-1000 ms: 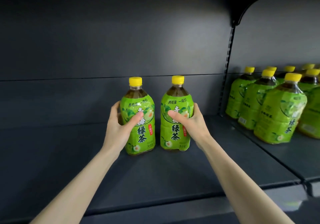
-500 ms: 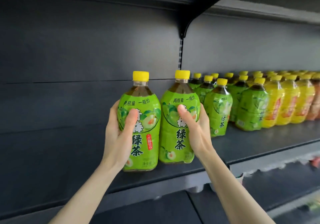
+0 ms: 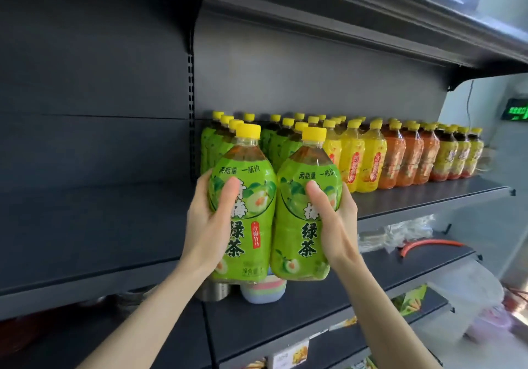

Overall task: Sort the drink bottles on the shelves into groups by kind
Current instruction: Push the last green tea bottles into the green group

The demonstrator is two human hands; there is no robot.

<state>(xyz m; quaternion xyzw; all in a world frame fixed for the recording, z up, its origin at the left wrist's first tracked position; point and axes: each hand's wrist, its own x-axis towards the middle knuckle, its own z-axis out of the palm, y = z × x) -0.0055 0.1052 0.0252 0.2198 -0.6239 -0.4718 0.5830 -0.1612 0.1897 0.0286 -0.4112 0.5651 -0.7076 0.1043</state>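
My left hand [image 3: 210, 225] grips a green tea bottle [image 3: 245, 205] with a yellow cap. My right hand [image 3: 335, 225] grips a second, identical green tea bottle [image 3: 307, 225]. Both bottles are upright, side by side, held off the shelf in front of the right-hand shelf bay. Behind them on that shelf [image 3: 414, 200] stands a row of green bottles [image 3: 211, 145], then yellow bottles [image 3: 368, 165], orange-red bottles [image 3: 405, 162] and further yellow-red bottles [image 3: 460, 157] to the right.
The left shelf bay [image 3: 94, 225] is bare. A slotted upright [image 3: 191, 111] divides the two bays. Below are a pastel container [image 3: 264, 291], a metal can [image 3: 214, 291], plastic wrap [image 3: 397, 234] and an orange hose [image 3: 428, 245] on lower shelves. Another shelf [image 3: 371, 25] hangs overhead.
Both hands have lifted the two green bottles off the left bay and carried them right, in front of the stocked bay. The view has swung right, showing more bottles.
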